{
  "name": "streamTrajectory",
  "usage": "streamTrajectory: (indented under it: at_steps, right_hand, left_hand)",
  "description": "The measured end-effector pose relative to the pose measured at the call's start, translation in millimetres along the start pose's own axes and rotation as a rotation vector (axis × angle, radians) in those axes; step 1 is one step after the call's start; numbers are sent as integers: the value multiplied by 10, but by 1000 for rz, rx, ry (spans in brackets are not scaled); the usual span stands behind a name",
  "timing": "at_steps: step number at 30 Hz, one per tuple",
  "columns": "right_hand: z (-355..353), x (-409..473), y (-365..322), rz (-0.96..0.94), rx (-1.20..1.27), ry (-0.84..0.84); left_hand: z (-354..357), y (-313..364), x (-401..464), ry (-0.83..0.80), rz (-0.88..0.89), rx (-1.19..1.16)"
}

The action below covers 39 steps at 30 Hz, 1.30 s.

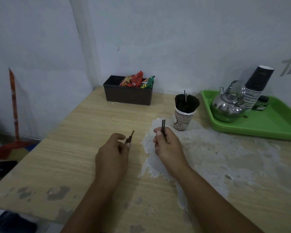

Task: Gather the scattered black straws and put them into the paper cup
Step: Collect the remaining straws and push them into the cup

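While our forearms reached up from the bottom edge of the frame, our left hand (113,147) hovered just left of centre, its fingers curled around a short bunch of black straws (129,138) whose tips pointed up and slightly right. Just to its right, our right hand (166,143) pinched two more black straws (163,125) upright between thumb and fingers, their ends standing above the knuckles. Both hands hung over the wooden table (91,125), whose veneer had peeled away in a pale, ragged patch (217,153) spreading toward the lower right.

A little beyond our right hand, right of centre, stood the printed paper cup (183,121), already packed with a fanned bundle of black straws (186,102); one or two stuck up higher than the rest. Farther right lay a green tray (275,121) carrying a shiny metal kettle (228,105), a leaning stack of dark paper cups (257,84) and a small dark jar (261,102).

Near the wall, above centre, sat a black box (127,95) holding a red snack packet (133,79) and a green one (148,83). At the far left a red broom (13,105) leaned against the wall.
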State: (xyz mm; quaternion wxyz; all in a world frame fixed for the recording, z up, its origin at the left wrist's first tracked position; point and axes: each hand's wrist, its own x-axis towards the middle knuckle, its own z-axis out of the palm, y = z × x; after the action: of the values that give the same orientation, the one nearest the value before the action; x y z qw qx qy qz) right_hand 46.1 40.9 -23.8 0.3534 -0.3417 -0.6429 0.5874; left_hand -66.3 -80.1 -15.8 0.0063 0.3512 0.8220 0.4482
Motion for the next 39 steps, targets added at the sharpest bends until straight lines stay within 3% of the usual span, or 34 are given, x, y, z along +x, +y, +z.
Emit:
streamTrajectory:
  at_steps: [3,9,14,17,20,28,35,39]
  right_hand:
    - [-19,12,-45,47,64,-16]
    - [-65,-27,-95,132,209,-161]
    - [-76,69,-131,214,477,55]
    - [-106,98,-145,263,611,130]
    - [-125,87,-172,281,525,162]
    - [-136,55,-166,312,449,108]
    - [-158,12,-145,284,380,13]
    - [-144,-36,-127,245,316,-126]
  left_hand:
    - [22,132,-22,-103,10,-246]
    - [105,256,-72,-202,14,-340]
    - [52,60,-63,47,38,95]
    - [0,-48,-92,-2,-16,366]
    - [1,-85,-124,-59,-16,501]
    - [64,-43,-80,-72,-140,253]
    - [100,169,-112,-110,-1,-143]
    - [143,263,-110,-183,17,-247]
